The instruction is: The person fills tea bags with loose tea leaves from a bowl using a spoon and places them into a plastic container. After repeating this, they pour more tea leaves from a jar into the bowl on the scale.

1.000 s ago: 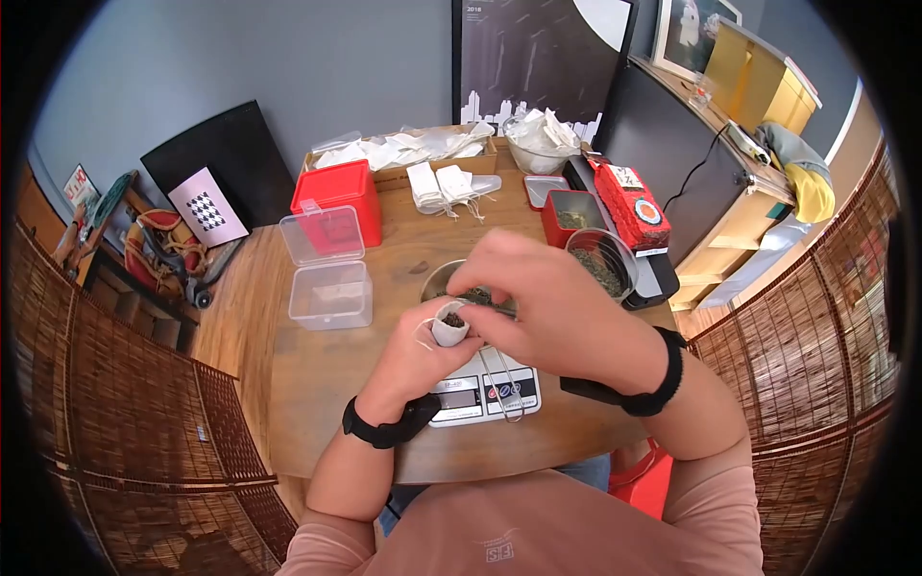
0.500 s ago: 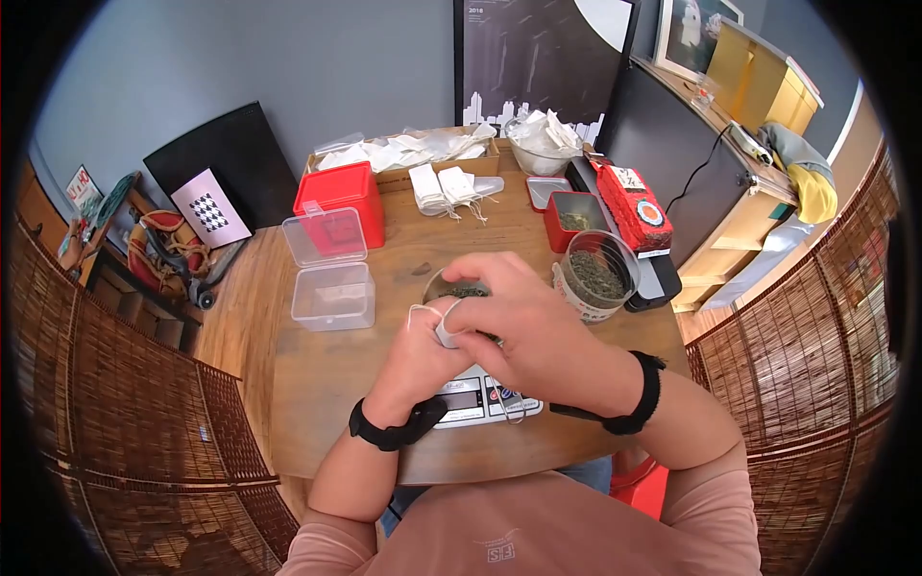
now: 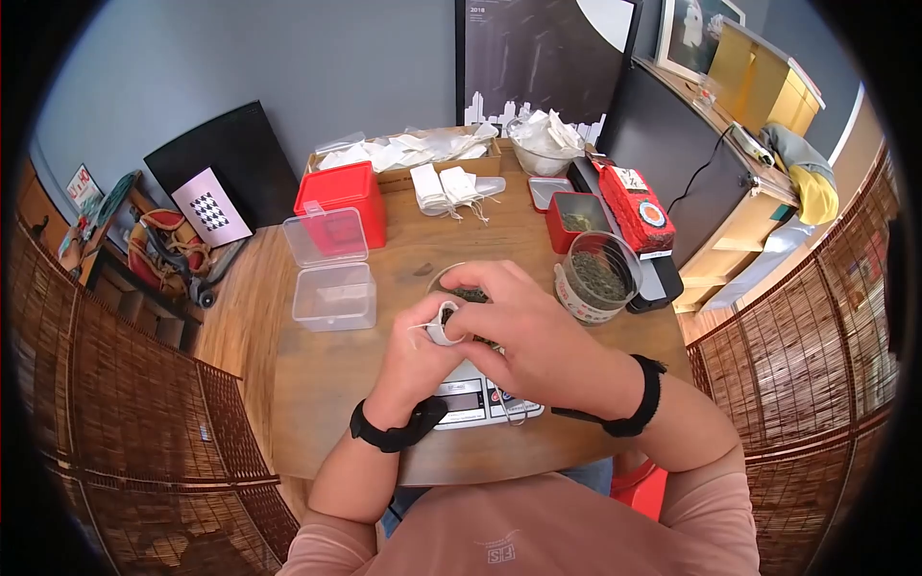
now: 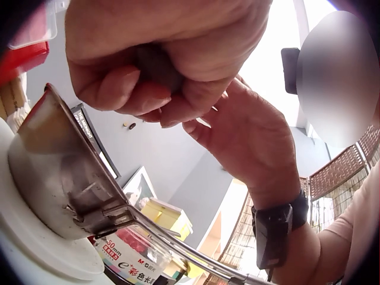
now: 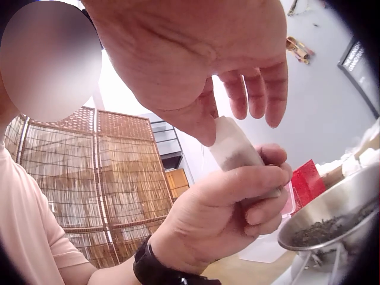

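My left hand (image 3: 408,363) grips a small white tea bag (image 5: 233,147) upright, its mouth upward and dark leaves inside. A thin string hangs over the left hand in the head view. At the bag's mouth, my right hand (image 3: 538,336) pinches the rim between thumb and forefinger, the other fingers stretched out beyond. Under the hands stands a metal pan (image 4: 50,160) with a long wire handle, holding dark dry tea leaves (image 5: 323,233). It sits on a white kitchen scale (image 3: 468,415), partly hidden by the hands in the head view.
An open clear plastic box (image 3: 333,300) stands left, before a red canister (image 3: 344,206). To the right are a clear tub of leaves (image 3: 597,274), an open red tin (image 3: 574,226) and a red packet (image 3: 636,209). White pouches (image 3: 444,187) lie towards the back.
My right hand has come down from above the bag onto its mouth. The bag's opening was hidden by that hand half a second ago and shows again now.
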{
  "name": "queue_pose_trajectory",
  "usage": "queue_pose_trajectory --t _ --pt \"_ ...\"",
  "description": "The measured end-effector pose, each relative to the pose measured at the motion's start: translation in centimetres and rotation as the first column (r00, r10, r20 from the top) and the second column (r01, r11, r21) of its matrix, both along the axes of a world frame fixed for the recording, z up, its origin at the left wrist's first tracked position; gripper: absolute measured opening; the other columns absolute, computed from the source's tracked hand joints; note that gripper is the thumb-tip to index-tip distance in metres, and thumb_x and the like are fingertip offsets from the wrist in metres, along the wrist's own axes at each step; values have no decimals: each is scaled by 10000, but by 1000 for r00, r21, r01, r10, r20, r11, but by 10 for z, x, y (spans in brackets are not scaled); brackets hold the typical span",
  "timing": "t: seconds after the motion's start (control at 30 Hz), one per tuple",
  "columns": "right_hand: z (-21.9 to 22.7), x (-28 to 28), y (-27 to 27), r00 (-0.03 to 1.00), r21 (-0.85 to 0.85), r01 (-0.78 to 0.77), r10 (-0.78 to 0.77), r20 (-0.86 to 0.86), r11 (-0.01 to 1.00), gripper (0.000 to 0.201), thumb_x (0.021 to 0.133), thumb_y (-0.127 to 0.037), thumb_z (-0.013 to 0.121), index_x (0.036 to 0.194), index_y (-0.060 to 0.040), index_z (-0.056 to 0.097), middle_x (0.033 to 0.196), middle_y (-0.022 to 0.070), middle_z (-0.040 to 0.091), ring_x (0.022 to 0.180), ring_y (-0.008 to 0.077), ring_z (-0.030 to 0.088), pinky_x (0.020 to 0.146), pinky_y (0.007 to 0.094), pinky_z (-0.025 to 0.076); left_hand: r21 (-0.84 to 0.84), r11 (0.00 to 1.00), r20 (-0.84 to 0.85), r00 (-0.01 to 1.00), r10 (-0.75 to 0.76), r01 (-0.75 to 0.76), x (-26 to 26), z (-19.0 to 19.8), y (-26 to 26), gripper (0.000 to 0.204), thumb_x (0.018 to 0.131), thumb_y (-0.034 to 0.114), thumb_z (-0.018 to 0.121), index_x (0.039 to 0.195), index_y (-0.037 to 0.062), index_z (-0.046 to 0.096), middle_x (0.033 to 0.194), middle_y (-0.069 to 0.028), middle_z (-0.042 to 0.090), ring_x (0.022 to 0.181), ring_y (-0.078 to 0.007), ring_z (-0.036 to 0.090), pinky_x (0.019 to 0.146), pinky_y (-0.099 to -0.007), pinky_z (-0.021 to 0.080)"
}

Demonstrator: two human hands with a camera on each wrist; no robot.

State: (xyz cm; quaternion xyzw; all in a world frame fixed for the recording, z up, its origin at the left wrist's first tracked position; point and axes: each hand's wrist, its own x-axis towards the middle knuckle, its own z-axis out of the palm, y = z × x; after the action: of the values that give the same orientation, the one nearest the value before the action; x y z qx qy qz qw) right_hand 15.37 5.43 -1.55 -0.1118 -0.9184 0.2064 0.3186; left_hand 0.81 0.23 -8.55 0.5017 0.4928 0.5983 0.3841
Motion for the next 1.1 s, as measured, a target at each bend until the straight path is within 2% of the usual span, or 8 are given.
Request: queue_pose_trajectory --t 0.1,0.27,0.4,0.7,0.77,0.87,0.97,1.1 --pt "3 2 -2 999 -18 24 -25 -21 1000 196 721 -30 682 895 -68 600 1170 146 510 1035 330 510 831 382 446 47 998 -162 986 47 -40 -1 1 0 192 700 -15 690 862 27 597 820 -37 603 769 -114 551 694 -256 449" --pt "3 6 0 998 87 54 -55 16 995 267 702 -38 706 947 -81 607 1172 140 511 1041 318 511 818 379 457 137 985 -170 977 131 -108 -2 -7 2 197 687 -22 695 846 26 590 810 -49 574 751 -150 548 685 -271 443" --pt "12 12 -4 997 -7 66 -66 -49 998 244 707 -45 682 932 -68 590 1118 133 519 1015 326 513 820 397 453 141 980 -191 967 168 -142 -4 -9 4 173 691 -24 686 825 23 586 803 -58 572 750 -158 550 695 -279 448" --pt "-23 76 31 892 -28 443 -438 110 896 294 729 -130 718 973 -33 587 992 124 550 897 283 568 782 366 465 68 963 -138 953 270 -262 -13 -1 1 112 723 1 669 808 32 602 765 -30 612 739 -105 577 675 -248 458" --pt "-29 81 28 827 -253 549 -474 303 796 333 739 -164 733 994 -12 584 865 113 569 738 239 580 685 338 473 83 956 -149 945 291 -281 -15 1 2 109 726 -1 667 808 31 603 756 -17 618 716 -84 571 652 -241 459" --pt "-42 83 30 838 -446 544 -429 338 711 361 750 -177 737 1021 1 578 750 76 571 627 165 547 592 303 451 73 948 -152 936 318 -310 -19 -1 4 107 726 5 666 809 23 601 757 -22 618 721 -87 571 657 -247 461" --pt "-66 85 41 897 -615 441 -333 289 654 316 781 -92 710 1041 11 564 741 -10 558 577 47 476 507 204 381 58 947 -134 937 322 -317 -22 -3 5 97 730 21 666 801 21 600 754 -23 619 714 -87 570 652 -248 461" --pt "-66 73 41 940 -802 317 -283 193 506 276 799 -52 680 1045 -5 564 756 -14 561 571 41 488 492 186 368 51 947 -132 937 322 -318 -23 -1 6 88 735 36 664 794 19 601 751 -20 617 705 -82 564 645 -248 459"
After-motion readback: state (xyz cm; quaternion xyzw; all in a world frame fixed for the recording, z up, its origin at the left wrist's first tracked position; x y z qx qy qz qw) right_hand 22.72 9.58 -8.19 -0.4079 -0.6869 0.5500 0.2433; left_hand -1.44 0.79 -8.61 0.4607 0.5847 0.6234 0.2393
